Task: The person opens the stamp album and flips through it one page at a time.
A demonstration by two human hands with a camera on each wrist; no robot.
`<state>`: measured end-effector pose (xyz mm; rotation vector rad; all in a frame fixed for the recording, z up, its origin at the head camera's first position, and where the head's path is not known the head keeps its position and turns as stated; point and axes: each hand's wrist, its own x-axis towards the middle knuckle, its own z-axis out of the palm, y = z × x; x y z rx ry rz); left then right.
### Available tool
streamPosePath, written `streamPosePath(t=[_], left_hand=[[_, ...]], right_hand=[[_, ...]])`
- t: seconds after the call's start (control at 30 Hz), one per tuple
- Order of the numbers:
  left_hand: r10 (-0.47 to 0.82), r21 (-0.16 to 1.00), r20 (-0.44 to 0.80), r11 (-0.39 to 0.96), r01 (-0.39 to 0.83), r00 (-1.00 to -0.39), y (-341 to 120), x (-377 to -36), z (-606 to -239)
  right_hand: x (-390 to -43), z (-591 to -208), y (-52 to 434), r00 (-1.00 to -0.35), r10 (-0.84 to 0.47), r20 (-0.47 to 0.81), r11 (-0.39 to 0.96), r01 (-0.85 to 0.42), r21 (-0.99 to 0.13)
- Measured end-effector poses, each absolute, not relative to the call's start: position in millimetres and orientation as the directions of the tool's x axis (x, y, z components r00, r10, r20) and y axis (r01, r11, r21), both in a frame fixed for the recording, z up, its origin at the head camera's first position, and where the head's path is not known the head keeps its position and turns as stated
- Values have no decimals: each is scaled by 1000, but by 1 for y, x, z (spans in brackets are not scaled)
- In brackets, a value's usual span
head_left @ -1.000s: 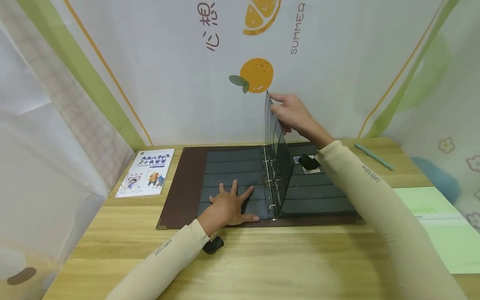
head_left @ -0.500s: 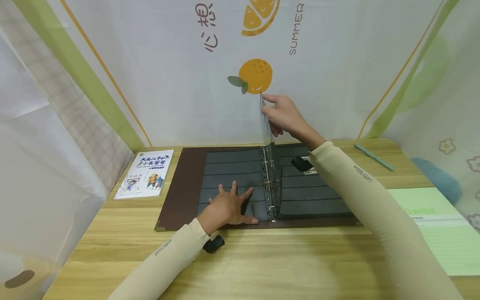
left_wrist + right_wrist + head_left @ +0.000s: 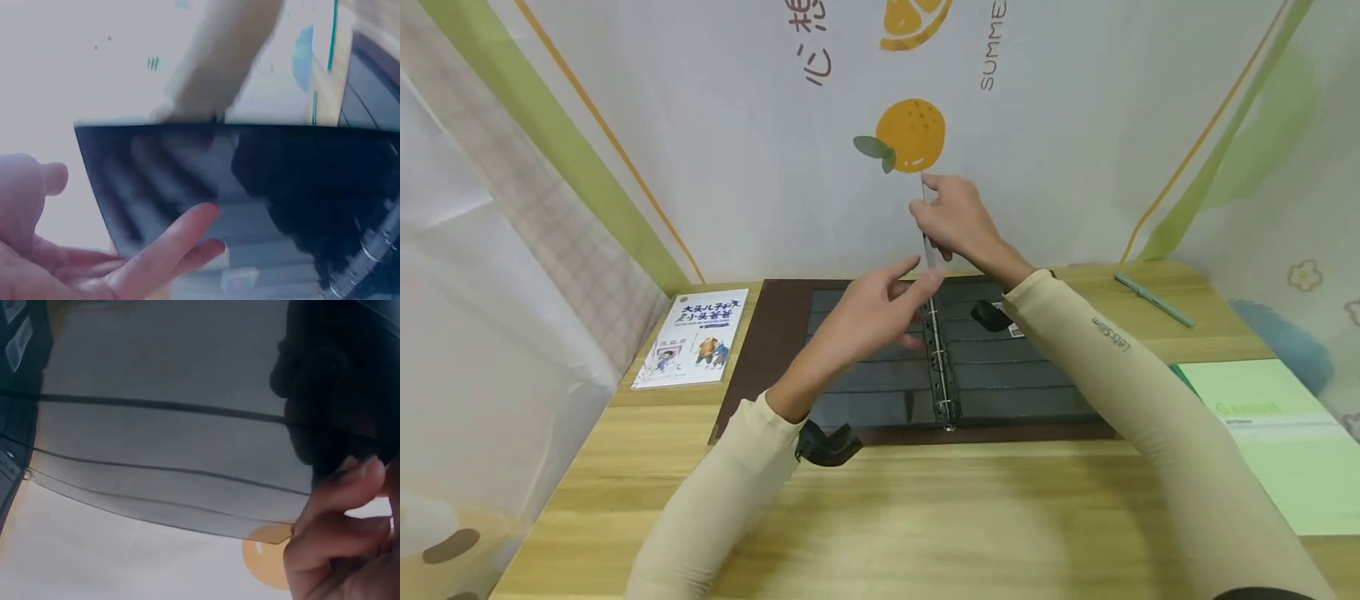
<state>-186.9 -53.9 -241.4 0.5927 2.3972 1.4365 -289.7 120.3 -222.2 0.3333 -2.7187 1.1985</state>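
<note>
A brown ring binder (image 3: 771,333) lies open on the table, dark pocket pages on both sides of its metal rings. One pocket page (image 3: 169,437) stands nearly upright above the rings, seen almost edge-on in the head view. My right hand (image 3: 958,212) pinches its upper corner between thumb and fingers. Close to the page, on its left side, my left hand (image 3: 876,312) is raised off the binder, fingers extended; in the left wrist view, these fingers (image 3: 169,250) are in front of the glossy sheet. Small stamp-like pieces (image 3: 1016,330) show on the right page, partly hidden by the right wrist.
A white illustrated booklet (image 3: 692,337) lies left of the binder. On the right are a pale green notebook (image 3: 1285,467) and a slim green pen-like object (image 3: 1153,300). A printed curtain (image 3: 760,192) hangs behind the table.
My left hand has lifted from the left page and moved up and right to the raised page. The right hand has brought that page leftward to nearly upright, still holding it.
</note>
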Motion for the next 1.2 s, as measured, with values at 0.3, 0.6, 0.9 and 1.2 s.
streamPosePath(t=[0.3, 0.6, 0.9, 1.2], left_hand=[[419, 854, -5, 475, 214, -908, -49, -197, -225], [323, 868, 27, 462, 182, -946, -71, -197, -241], [277, 827, 3, 540, 158, -961, -88, -191, -252], [256, 821, -12, 554, 137, -967, -100, -189, -259]], right_hand=[[-290, -210, 130, -962, -185, 199, 721, -270, -639], [-301, -238, 180, -973, -164, 161, 767, -228, -600], [-309, -314, 252, -954, -283, -93, 901, -232, -367], [-298, -364, 285, -913, -328, -243, 910, -237, -340]])
